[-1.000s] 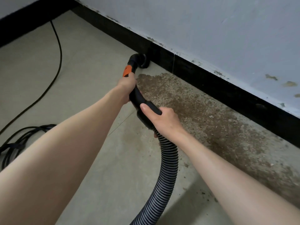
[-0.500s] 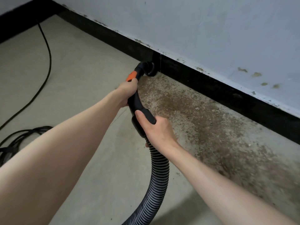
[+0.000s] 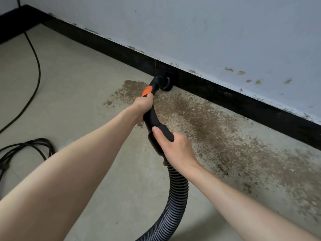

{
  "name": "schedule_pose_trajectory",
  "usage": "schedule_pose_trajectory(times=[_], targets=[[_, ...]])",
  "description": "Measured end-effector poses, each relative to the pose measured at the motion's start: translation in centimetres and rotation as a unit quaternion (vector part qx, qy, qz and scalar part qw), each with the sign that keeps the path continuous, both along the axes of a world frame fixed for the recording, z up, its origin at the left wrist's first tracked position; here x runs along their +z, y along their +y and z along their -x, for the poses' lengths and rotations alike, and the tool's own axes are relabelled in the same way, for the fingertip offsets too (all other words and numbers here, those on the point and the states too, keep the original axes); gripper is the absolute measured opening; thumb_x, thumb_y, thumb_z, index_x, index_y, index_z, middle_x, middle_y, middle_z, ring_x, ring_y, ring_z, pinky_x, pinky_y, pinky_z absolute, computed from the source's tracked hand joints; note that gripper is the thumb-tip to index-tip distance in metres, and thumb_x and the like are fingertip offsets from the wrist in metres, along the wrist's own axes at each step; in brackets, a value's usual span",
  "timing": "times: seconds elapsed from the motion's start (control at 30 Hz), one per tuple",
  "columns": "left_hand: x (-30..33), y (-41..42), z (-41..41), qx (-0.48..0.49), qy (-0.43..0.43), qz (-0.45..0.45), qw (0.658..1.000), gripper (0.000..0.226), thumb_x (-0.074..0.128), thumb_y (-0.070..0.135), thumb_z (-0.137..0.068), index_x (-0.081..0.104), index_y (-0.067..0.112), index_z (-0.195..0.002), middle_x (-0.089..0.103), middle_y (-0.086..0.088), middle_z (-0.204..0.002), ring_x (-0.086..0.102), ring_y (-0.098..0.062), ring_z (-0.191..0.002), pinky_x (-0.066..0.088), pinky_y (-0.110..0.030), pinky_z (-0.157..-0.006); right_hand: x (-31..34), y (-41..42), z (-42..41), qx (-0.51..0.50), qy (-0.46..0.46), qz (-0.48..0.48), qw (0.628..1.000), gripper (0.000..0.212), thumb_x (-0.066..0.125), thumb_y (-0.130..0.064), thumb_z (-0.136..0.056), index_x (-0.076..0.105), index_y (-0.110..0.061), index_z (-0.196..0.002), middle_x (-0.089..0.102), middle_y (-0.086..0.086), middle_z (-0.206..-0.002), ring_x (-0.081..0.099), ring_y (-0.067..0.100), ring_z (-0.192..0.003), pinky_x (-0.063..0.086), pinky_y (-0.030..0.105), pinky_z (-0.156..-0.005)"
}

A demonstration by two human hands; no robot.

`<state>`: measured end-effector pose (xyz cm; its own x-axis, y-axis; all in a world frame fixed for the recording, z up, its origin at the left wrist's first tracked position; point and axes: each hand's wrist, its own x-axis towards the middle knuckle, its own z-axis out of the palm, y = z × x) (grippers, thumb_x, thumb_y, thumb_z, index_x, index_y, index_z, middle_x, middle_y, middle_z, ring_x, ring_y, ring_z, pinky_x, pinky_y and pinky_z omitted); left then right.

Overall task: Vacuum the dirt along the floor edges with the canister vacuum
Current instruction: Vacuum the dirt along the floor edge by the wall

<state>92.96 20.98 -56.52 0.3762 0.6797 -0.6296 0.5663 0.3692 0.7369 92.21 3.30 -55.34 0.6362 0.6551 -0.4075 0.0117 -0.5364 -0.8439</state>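
A black vacuum handle [image 3: 152, 117] with an orange part near its front end runs from the ribbed grey hose [image 3: 175, 197] to a round black nozzle [image 3: 165, 83]. The nozzle sits on the floor against the black baseboard [image 3: 225, 94]. My left hand [image 3: 143, 105] grips the handle just behind the orange part. My right hand [image 3: 175, 148] grips the handle's rear, where the hose joins. A wide band of brown dirt [image 3: 217, 133] lies on the pale floor along the baseboard, stretching from left of the nozzle to the right edge of the view.
A black power cord [image 3: 35, 73] trails across the floor at the left and lies in loops [image 3: 26, 148] near the left edge. The light blue wall [image 3: 208, 32] shows chipped, stained spots above the baseboard. A corner of the room is at the top left.
The nozzle has slid to the right along the baseboard, with both hands keeping their grip. Dirt now shows to the left of the nozzle.
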Motion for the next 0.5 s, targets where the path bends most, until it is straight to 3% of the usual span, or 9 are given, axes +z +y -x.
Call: schedule_pose_trajectory(times=[0.1,0.17,0.3,0.43,0.5], targets=[[0.1,-0.4,0.2,0.011,-0.012,-0.004,1.0,0.049,0.042,0.037,-0.097,0.041,0.001,-0.13,0.056,-0.015,-0.103,0.056,-0.03,-0.09,0.049,-0.038,-0.079,0.2,-0.4,0.1,0.0,-0.003,-0.007,1.0,0.05,0.056,-0.063,-0.086,0.049,-0.017,-0.067,0.054,-0.004,-0.059,0.052,0.007,-0.037,0.035,0.019,-0.039],[0.4,0.2,0.7,0.036,-0.034,-0.02,0.999,0.054,0.044,0.039,-0.096,0.04,0.0,-0.133,0.058,-0.019,-0.113,0.06,-0.035,-0.1,0.051,-0.042,-0.089,0.5,-0.2,0.3,0.009,-0.011,-0.024,1.0,0.048,0.058,-0.061,-0.086,0.047,-0.02,-0.065,0.051,-0.007,-0.056,0.051,0.006,-0.037,0.035,0.018,-0.039],[1.3,2.6,3.7,0.11,-0.053,-0.069,0.99,0.059,0.044,0.044,-0.094,0.04,0.002,-0.136,0.057,-0.017,-0.122,0.059,-0.034,-0.11,0.05,-0.045,-0.095,0.7,1.9,1.0,0.064,-0.041,-0.046,0.996,0.047,0.062,-0.06,-0.085,0.046,-0.02,-0.064,0.054,-0.006,-0.061,0.057,0.015,-0.054,0.042,0.026,-0.051],[1.0,4.6,9.0,0.195,-0.041,-0.068,0.978,0.047,0.042,0.043,-0.094,0.043,0.006,-0.122,0.059,-0.013,-0.101,0.062,-0.032,-0.094,0.051,-0.045,-0.092,0.5,4.6,2.7,0.146,-0.014,-0.048,0.988,0.048,0.063,-0.058,-0.086,0.05,-0.017,-0.067,0.059,-0.001,-0.058,0.059,0.017,-0.047,0.046,0.029,-0.05],[0.8,5.0,11.6,0.236,-0.032,-0.061,0.969,0.04,0.04,0.042,-0.095,0.042,0.008,-0.116,0.057,-0.011,-0.089,0.061,-0.029,-0.08,0.053,-0.044,-0.087,0.3,5.6,3.8,0.19,-0.018,-0.038,0.981,0.048,0.061,-0.06,-0.086,0.05,-0.017,-0.067,0.06,0.001,-0.062,0.06,0.021,-0.055,0.048,0.032,-0.057]])
